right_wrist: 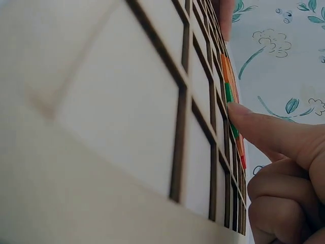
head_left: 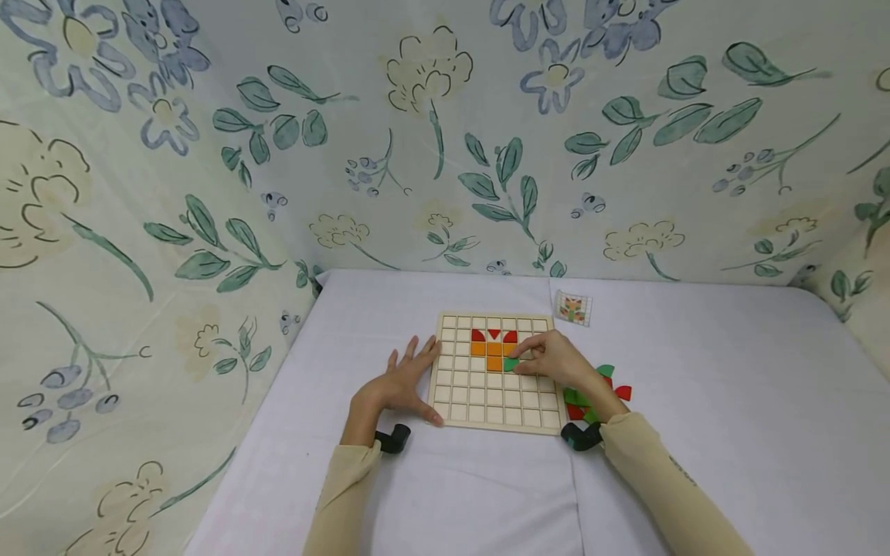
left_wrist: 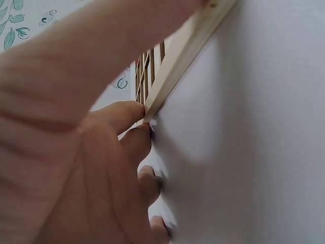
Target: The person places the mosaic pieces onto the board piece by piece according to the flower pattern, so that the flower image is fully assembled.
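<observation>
A wooden grid board (head_left: pixel 501 415) lies on the white cloth. My left hand (head_left: pixel 403 384) spreads its fingers along the left side, thumb at the near corner; in the left wrist view, fingertips (left_wrist: pixel 137 109) meet the frame's edge. My right hand (head_left: pixel 556 359) pinches a green rounded piece (head_left: pixel 511 364) between thumb and index finger, over a cell right of the lowest orange square (head_left: pixel 494 364). In the right wrist view the thumb tip (right_wrist: pixel 237 108) touches that green piece (right_wrist: pixel 228 95). Above sit a row of orange squares (head_left: pixel 478 349) and red pieces (head_left: pixel 494 333), including a small triangle.
Loose red and green pieces (head_left: pixel 607 371) lie in a pile right of the board, partly hidden under my right forearm. A small card (head_left: pixel 573 308) with a coloured grid pattern lies beyond the board's far right corner. Floral cloth (head_left: pixel 445 193) hangs behind the table.
</observation>
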`<state>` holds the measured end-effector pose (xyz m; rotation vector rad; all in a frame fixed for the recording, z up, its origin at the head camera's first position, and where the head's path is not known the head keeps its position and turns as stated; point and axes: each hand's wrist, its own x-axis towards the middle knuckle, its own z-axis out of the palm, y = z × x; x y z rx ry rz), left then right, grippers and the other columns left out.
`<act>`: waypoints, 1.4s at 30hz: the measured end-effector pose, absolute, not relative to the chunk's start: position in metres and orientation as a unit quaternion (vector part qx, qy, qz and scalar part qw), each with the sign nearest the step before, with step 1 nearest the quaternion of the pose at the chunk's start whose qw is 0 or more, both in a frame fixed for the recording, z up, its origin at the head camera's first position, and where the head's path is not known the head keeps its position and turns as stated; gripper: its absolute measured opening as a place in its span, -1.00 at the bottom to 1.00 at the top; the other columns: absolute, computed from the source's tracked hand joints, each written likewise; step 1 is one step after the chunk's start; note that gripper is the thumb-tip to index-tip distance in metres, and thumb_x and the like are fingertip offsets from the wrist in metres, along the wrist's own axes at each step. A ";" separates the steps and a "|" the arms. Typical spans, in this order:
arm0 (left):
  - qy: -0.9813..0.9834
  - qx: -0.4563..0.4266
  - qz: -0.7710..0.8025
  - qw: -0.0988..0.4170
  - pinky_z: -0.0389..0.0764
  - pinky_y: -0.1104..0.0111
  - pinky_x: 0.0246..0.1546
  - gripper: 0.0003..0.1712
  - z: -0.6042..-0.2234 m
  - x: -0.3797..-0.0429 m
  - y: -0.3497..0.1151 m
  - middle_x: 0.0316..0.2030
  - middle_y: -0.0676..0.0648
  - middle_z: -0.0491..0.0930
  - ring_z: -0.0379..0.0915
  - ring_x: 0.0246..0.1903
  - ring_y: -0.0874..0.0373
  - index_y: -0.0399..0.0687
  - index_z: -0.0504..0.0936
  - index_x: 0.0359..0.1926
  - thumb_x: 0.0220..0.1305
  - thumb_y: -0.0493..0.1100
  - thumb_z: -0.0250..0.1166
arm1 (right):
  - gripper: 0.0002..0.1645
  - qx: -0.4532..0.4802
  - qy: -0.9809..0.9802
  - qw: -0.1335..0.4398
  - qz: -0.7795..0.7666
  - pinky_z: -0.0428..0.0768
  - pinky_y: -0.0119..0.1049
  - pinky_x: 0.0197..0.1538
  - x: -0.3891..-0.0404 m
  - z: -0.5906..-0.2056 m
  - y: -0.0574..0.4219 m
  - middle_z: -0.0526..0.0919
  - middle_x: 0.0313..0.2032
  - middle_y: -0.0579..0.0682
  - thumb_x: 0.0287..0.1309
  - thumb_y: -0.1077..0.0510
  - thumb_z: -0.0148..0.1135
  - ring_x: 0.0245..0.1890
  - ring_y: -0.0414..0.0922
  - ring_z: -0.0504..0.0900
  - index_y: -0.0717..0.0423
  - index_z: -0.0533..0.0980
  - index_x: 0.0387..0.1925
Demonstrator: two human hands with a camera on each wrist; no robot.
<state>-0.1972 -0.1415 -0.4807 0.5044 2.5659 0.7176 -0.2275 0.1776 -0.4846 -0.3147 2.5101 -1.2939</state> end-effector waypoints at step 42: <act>0.927 0.187 0.248 0.211 -0.47 -0.19 0.62 0.62 -0.484 -0.198 -0.143 0.69 0.01 -0.31 -0.62 0.67 -0.10 0.03 -0.15 0.68 -0.25 0.13 0.75 | -0.54 -0.002 0.900 0.119 -0.419 0.23 -0.37 -0.56 -0.192 -0.467 0.280 0.17 -0.68 -0.16 0.29 0.07 0.41 -0.66 -0.23 0.19 0.21 0.65 0.14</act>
